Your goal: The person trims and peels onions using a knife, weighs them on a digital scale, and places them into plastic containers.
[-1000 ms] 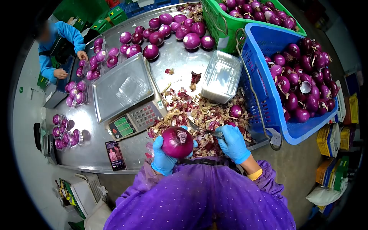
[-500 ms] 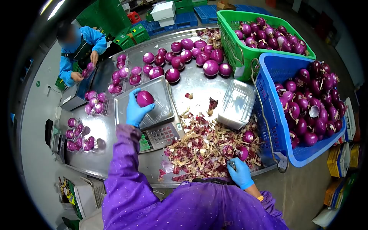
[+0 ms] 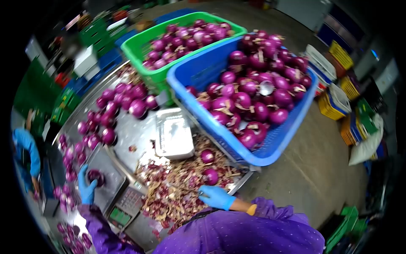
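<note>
My left hand (image 3: 87,186), in a blue glove, is at the metal scale tray (image 3: 111,186), with thumb and fingers apart beside a peeled red onion (image 3: 96,177) lying there. The thumb is close to or against the onion. My right hand (image 3: 216,197), also gloved, is closed round the knife's handle (image 3: 201,194) above the pile's right part; the blade cannot be made out. Just beyond it, two onions (image 3: 210,176) rest on a heap of dry skins (image 3: 173,199). Behind the heap stands a stack of clear plastic trays (image 3: 173,133).
A blue crate (image 3: 270,158) and a green crate (image 3: 146,72), both full of onions, stand at the table's right and back. Loose onions (image 3: 137,108) and packed onions (image 3: 72,239) lie left. Another person's blue sleeve (image 3: 28,148) shows far left. Stacked crates (image 3: 330,106) stand right.
The view has swung right. Over the last second my left hand has carried an onion to the scale tray, and its fingers have now loosened from it. My right hand keeps the knife.
</note>
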`<state>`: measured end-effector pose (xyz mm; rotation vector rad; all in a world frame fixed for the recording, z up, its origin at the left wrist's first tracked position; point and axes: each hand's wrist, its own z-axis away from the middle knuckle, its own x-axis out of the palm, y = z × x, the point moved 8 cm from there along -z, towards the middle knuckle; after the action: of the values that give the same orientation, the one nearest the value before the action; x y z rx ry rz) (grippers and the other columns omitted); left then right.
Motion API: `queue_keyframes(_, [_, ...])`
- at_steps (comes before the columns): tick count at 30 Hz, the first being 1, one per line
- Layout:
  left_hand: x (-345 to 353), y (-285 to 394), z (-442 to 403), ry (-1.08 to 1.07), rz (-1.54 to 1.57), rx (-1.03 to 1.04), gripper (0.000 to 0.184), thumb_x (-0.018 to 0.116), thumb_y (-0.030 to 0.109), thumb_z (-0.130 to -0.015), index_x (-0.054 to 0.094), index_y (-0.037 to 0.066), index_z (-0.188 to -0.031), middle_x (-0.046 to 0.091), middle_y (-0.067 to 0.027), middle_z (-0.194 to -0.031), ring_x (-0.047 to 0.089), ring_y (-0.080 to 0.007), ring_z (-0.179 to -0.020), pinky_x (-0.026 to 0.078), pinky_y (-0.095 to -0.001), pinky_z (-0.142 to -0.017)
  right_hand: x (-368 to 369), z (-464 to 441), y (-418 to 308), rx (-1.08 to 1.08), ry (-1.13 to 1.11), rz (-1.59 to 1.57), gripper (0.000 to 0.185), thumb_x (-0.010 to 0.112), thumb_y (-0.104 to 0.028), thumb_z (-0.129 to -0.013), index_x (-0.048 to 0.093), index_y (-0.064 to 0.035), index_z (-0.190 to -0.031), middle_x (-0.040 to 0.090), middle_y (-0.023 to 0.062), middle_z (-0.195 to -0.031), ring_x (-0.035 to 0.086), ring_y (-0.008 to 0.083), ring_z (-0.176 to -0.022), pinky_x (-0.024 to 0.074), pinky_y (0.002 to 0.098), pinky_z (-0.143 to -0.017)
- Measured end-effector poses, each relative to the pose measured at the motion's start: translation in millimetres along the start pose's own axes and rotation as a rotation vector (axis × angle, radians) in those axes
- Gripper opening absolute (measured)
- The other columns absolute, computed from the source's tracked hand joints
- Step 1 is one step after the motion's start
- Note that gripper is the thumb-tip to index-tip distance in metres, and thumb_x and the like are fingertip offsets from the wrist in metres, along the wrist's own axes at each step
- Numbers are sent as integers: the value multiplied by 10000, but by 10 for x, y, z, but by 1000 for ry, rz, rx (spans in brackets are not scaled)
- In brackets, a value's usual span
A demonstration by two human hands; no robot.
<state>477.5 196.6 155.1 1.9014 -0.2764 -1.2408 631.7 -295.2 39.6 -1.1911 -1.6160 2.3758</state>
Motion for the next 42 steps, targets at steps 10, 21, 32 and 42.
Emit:
queue_keyframes(10, [1918, 3770, -1188, -486, 348, 356, 590, 684, 102, -803, 461, 12, -1342, 567, -109, -1268, 546, -217, -1170, 399, -355, -1033, 85, -118, 286, 32, -171, -210, 433, 518, -491, -909, 551, -81, -1042, 648, 205, -854, 626, 409, -806, 479, 495, -713])
queue_keyframes(21, [5953, 5980, -962, -754, -453, 995, 697, 756, 380, -728, 460, 75, -1281, 580, -202, -1124, 610, -347, -1024, 503, -465, -847, -371, 113, 721, 110, -161, -430, 573, 410, -493, -962, 458, -53, -1327, 467, 169, -1371, 440, 298, -1268, 349, 407, -1067])
queue_keyframes(32, [4248, 5473, -1066, -1007, 817, 217, 912, 832, 321, -644, 397, 43, -1397, 505, -122, -1322, 521, -230, -1194, 408, -355, -1036, -540, 172, 596, -6, -22, -134, 320, 576, -359, -915, 598, -52, -1006, 633, 143, -893, 619, 293, -828, 478, 396, -765])
queue_keyframes(42, [2423, 2388, 509, 30, 1248, -437, 773, 818, 182, -640, 442, 52, -1303, 544, -98, -1160, 559, -239, -1076, 487, -396, -952, -409, -14, 77, 61, 98, -417, 237, 622, -245, -898, 559, -42, -1000, 648, 196, -861, 660, 375, -820, 513, 429, -669])
